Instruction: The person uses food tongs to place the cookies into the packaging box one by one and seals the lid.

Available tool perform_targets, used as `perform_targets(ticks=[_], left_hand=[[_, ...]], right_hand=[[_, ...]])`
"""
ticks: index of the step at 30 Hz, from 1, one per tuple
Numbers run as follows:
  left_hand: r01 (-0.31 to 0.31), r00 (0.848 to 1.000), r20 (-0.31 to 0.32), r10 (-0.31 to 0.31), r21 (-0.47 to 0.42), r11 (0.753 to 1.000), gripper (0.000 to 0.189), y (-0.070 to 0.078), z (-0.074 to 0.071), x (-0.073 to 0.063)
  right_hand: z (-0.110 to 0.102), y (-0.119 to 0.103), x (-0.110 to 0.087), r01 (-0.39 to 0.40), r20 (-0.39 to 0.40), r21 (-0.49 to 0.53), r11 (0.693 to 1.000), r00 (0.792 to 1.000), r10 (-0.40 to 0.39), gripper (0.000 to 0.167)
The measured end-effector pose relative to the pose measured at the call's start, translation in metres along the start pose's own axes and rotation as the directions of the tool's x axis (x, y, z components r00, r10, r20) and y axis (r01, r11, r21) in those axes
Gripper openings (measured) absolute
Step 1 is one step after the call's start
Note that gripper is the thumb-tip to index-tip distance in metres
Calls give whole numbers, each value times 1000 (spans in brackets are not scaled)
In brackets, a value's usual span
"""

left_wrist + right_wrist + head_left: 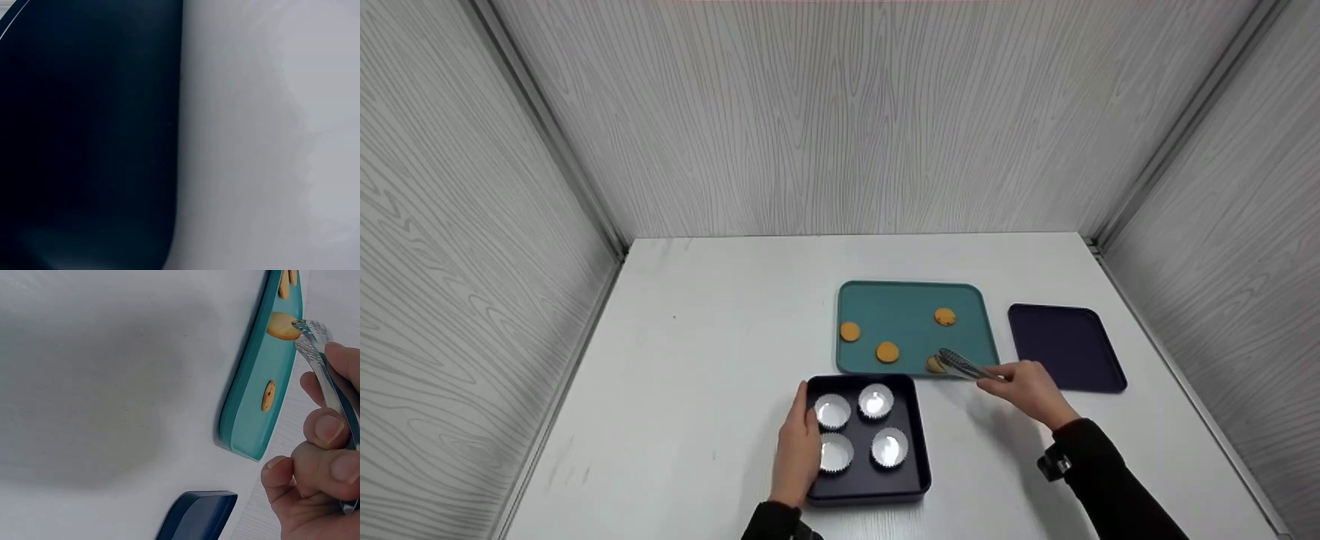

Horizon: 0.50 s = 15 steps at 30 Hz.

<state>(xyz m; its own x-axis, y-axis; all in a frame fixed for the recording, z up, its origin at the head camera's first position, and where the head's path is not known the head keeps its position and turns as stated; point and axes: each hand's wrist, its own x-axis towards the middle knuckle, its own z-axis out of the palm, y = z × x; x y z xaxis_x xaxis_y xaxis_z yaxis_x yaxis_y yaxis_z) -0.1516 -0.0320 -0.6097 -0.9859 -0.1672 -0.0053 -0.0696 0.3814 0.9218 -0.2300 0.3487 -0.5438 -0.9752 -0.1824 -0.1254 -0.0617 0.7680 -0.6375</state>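
Observation:
In the head view my left hand (797,454) holds the left side of a deep dark tray (866,487), thumb over the rim and fingers along the outer wall. Several white paper baking cups (889,448) stand in it. My right hand (1027,388) grips metal tongs (966,366) above the near edge of a teal tray (911,300). Their perforated tips are right at a round cookie (281,326), overlapping its edge in the right wrist view. Other cookies (887,352) lie spread over the teal tray. The left wrist view shows the dark tray's outer wall (124,135) close up.
A shallow dark tray (1065,349) lies to the right of the teal one. White table surface (697,390) extends to the left of the deep tray. Grey wood-grain panels (847,120) enclose the table at the back and both sides.

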Motion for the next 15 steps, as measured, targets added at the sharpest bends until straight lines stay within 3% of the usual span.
perform_targets(ticks=[7, 15], left_hand=[[-4, 1000, -5, 4, 12, 1000, 53, -1, 0, 0], [-10, 1000, -5, 10, 3, 1000, 53, -2, 0, 0]], right_hand=[[1, -7, -5, 90, -42, -99, 991, 995, -94, 42], [4, -16, -9, 167, -62, -257, 952, 980, -188, 37]])
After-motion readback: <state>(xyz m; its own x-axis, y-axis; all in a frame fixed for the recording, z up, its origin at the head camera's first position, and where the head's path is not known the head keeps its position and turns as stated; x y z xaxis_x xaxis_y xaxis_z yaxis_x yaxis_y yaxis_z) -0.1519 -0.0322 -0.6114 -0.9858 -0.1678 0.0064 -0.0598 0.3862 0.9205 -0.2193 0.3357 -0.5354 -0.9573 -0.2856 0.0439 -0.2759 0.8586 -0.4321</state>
